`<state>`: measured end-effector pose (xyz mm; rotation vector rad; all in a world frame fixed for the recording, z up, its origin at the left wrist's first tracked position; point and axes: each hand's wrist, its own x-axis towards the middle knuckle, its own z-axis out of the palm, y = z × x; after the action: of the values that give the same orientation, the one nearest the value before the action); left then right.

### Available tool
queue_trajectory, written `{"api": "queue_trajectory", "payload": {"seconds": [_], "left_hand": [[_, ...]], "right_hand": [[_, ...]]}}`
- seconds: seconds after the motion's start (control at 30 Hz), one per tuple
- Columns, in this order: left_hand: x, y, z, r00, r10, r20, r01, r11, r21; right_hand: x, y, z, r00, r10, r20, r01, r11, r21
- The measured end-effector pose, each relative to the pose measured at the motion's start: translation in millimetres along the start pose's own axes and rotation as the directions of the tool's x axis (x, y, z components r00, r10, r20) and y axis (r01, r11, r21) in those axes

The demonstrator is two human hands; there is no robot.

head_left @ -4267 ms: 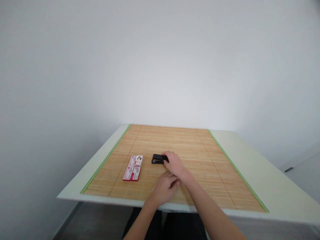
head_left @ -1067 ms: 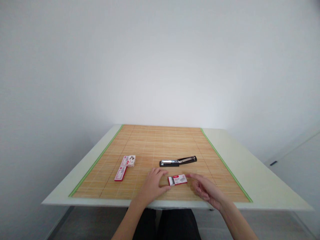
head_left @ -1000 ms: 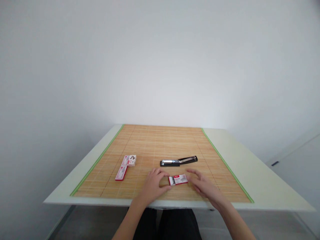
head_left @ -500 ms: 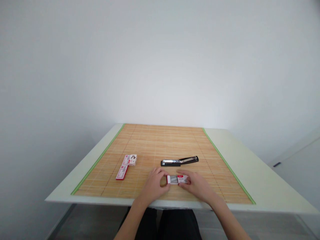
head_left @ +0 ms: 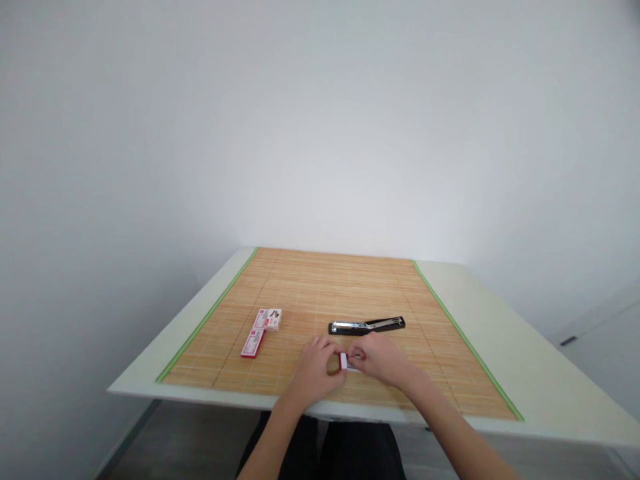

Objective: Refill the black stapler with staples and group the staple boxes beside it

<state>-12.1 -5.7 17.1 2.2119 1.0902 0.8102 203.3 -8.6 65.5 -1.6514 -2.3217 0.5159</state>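
Note:
My left hand (head_left: 316, 375) grips the left end of a small red and white staple box (head_left: 343, 361) between thumb and fingers. The box lies on the mat, its tray partly slid out. Over the tray's opening, my right hand (head_left: 376, 359) has its fingertips pinched together and hides most of the box. Whether something small is between those fingertips I cannot make out. Just beyond both hands lies a black stapler (head_left: 367, 326), spread open with its metal magazine showing.
To the left, red and white flat boxes (head_left: 253, 343) lie end to end beside a smaller box with a stapler picture (head_left: 273, 319). A bamboo mat (head_left: 320, 287) with green edges covers much of the white table (head_left: 525, 373). A wall stands behind.
My right hand has let go of the box's right side and now pinches over its open tray. My left hand keeps its hold. The whole view has shifted slightly.

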Motion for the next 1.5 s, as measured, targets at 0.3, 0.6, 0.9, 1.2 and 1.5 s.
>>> {"api": "queue_trajectory", "payload": {"seconds": [0.3, 0.6, 0.9, 1.2, 1.5], "left_hand": [[0.5, -1.9, 2.6, 1.000, -0.016, -0.021, 0.016, 1.000, 0.003], [1.0, -7.6, 3.4, 0.999, -0.033, 0.012, 0.033, 0.999, -0.008], [8.3, 8.3, 8.6, 0.997, 0.010, 0.075, -0.009, 1.000, -0.018], [10.0, -2.9, 10.6, 0.994, -0.100, -0.049, 0.095, 0.991, -0.096], [49.4, -40.1, 0.9, 0.982, -0.140, -0.130, 0.155, 0.981, 0.113]], "right_hand": [[-44.8, 47.5, 10.9, 0.961, 0.246, -0.124, -0.176, 0.896, 0.408], [-71.5, 68.0, 24.7, 0.945, 0.290, -0.151, -0.181, 0.849, 0.496], [-56.4, 41.8, 23.1, 0.985, 0.156, -0.069, -0.116, 0.911, 0.395], [-49.4, 37.0, 30.3, 0.975, 0.190, -0.114, -0.112, 0.866, 0.487], [-32.9, 26.2, 26.3, 0.970, 0.189, -0.152, -0.138, 0.946, 0.294]]}}
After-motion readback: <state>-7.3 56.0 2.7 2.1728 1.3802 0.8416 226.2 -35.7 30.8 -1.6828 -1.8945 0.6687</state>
